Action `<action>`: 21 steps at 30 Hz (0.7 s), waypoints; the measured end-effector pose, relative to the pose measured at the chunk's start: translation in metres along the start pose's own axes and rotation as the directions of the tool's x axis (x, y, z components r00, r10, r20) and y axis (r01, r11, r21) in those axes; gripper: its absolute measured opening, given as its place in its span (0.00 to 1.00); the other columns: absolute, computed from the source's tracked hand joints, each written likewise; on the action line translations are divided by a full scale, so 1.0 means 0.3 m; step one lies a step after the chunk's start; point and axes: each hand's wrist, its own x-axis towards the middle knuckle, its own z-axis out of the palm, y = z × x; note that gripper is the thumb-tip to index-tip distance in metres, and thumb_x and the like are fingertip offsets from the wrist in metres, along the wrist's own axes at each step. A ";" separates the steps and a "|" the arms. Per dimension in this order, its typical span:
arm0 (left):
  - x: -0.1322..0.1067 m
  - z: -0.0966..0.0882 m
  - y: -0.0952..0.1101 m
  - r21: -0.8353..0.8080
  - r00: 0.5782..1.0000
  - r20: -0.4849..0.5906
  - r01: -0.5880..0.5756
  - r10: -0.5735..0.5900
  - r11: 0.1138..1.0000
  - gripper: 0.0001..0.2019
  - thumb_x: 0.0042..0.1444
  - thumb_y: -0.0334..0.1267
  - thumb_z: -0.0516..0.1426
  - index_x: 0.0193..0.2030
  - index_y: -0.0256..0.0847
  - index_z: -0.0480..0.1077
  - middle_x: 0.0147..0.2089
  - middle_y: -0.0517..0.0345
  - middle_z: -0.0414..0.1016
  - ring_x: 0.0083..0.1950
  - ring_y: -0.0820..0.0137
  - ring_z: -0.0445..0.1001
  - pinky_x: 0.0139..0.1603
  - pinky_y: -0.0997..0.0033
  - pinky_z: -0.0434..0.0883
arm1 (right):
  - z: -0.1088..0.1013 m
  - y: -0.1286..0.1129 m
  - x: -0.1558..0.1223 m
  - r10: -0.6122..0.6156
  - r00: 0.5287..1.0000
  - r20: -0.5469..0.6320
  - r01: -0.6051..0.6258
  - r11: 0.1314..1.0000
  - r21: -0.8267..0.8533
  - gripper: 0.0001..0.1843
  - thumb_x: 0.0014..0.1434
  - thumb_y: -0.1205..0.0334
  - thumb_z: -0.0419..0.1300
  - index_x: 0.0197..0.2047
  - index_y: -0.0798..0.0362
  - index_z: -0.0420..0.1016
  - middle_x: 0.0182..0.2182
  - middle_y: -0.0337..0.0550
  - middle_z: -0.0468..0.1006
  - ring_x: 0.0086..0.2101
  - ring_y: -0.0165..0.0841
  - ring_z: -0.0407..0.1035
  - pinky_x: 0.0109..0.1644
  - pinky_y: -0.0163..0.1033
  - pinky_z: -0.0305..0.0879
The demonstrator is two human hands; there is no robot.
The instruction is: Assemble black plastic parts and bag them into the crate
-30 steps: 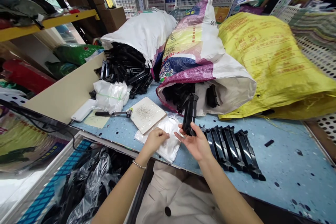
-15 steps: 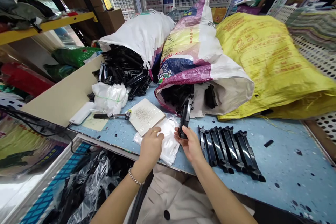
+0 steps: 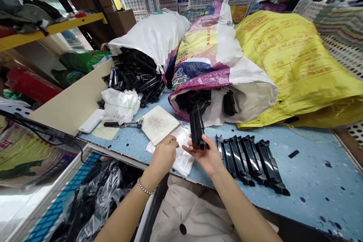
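Observation:
My right hand [image 3: 209, 157] holds a long black plastic part [image 3: 196, 126] by its near end, with the far end pointing at the mouth of the purple-and-white sack [image 3: 249, 79]. My left hand [image 3: 165, 153] has its fingertips pinched together beside it, over white plastic bags [image 3: 183, 159]; anything between them is too small to make out. Just behind the left hand lies a pale square board [image 3: 151, 121] with many tiny metal pieces scattered on it. To the right of my right hand, several glossy black parts [image 3: 249, 159] lie side by side in a row.
A screwdriver-like tool [image 3: 123, 124] with a black handle lies left of the board, near a white device [image 3: 91, 121] and a bundle of clear bags [image 3: 121, 104]. Behind, a white sack [image 3: 153, 32] spills black parts [image 3: 136, 73]. A yellow sack [image 3: 289, 64] stands right.
The black part has been turned in my right hand, so a duller face now shows instead of its glossy side. My left hand stays pinched in nearly the same place.

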 end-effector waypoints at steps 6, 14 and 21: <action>-0.016 -0.027 0.042 0.242 0.982 0.140 0.090 -0.126 0.966 0.14 0.54 0.22 0.48 0.37 0.33 0.74 0.58 0.33 0.66 0.47 0.55 0.75 0.44 0.57 0.74 | 0.026 0.012 0.073 -0.096 0.992 -0.082 0.092 0.995 -0.047 0.15 0.51 0.49 0.63 0.33 0.53 0.77 0.28 0.43 0.81 0.27 0.34 0.73 0.44 0.44 0.72; 0.046 0.011 -0.029 -0.186 1.000 0.012 -0.003 0.006 0.983 0.34 0.48 0.18 0.46 0.64 0.36 0.56 0.66 0.44 0.59 0.64 0.61 0.62 0.62 0.59 0.65 | -0.001 -0.058 -0.072 -0.155 0.986 0.065 0.164 0.970 -0.179 0.18 0.52 0.47 0.60 0.39 0.53 0.77 0.26 0.41 0.78 0.25 0.32 0.68 0.41 0.44 0.69; 0.027 0.002 -0.002 -0.400 0.999 0.016 -0.028 0.038 0.916 0.39 0.45 0.20 0.47 0.68 0.39 0.50 0.70 0.46 0.52 0.70 0.61 0.52 0.69 0.55 0.54 | -0.119 0.044 -0.182 0.504 0.823 0.262 -0.539 0.839 0.077 0.29 0.58 0.41 0.50 0.41 0.61 0.76 0.16 0.30 0.61 0.15 0.21 0.49 0.29 0.32 0.67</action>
